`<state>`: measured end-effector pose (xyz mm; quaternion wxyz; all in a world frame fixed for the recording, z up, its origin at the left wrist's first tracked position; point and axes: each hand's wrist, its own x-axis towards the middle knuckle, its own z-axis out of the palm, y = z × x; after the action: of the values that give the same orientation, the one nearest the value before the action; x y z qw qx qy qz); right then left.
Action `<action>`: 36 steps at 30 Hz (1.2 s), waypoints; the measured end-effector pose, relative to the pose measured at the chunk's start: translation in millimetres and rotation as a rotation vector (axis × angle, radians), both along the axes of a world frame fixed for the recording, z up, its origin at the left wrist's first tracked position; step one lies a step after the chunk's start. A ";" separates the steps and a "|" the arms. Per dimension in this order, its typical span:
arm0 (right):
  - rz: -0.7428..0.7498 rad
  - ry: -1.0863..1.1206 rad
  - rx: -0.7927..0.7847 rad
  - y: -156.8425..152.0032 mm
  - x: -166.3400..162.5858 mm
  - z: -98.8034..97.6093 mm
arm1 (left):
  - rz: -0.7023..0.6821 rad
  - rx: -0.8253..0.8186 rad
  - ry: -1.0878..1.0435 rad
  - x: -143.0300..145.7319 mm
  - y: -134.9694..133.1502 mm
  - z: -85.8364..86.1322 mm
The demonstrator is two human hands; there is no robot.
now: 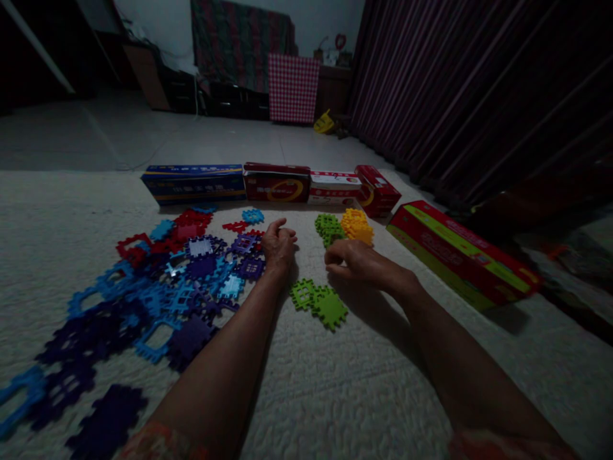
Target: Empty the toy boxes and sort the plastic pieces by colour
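Observation:
My left hand rests at the right edge of a heap of toothed plastic building tiles, its fingers loosely bent and apart, with nothing visible in it. Nearest to it are purple window tiles and red ones. My right hand is curled, thumb and fingers drawn together, just in front of a green tile pile. Whatever those fingers hold, if anything, is hidden. Touching the green pile on its right is a yellow tile stack. Between my forearms lie loose green tiles.
Behind the tiles stand a blue box, a dark red box, a white-and-red box and a red box. A longer red-and-green box lies to the right. Blue tiles spread leftward over the pale quilted mat.

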<state>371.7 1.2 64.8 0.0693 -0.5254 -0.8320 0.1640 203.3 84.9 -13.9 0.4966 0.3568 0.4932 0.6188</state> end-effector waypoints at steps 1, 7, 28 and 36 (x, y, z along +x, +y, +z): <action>0.006 0.004 -0.042 -2.3 -2.0 1.2 | 0.004 -0.008 -0.003 -0.2 0.0 0.8; -0.066 0.044 -0.132 -25.3 -4.3 9.3 | -0.007 -0.008 -0.006 -0.7 -1.0 1.3; -0.201 0.148 -0.123 -58.0 -0.9 -1.6 | -0.011 0.012 0.043 0.6 -1.5 -0.8; -0.422 0.045 0.047 -51.2 12.0 -27.3 | -0.023 0.029 0.034 1.2 -0.7 -3.9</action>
<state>383.7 -50.0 37.6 0.1332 -0.6824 -0.7053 0.1381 204.5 84.2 -17.8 0.4901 0.3801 0.4885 0.6138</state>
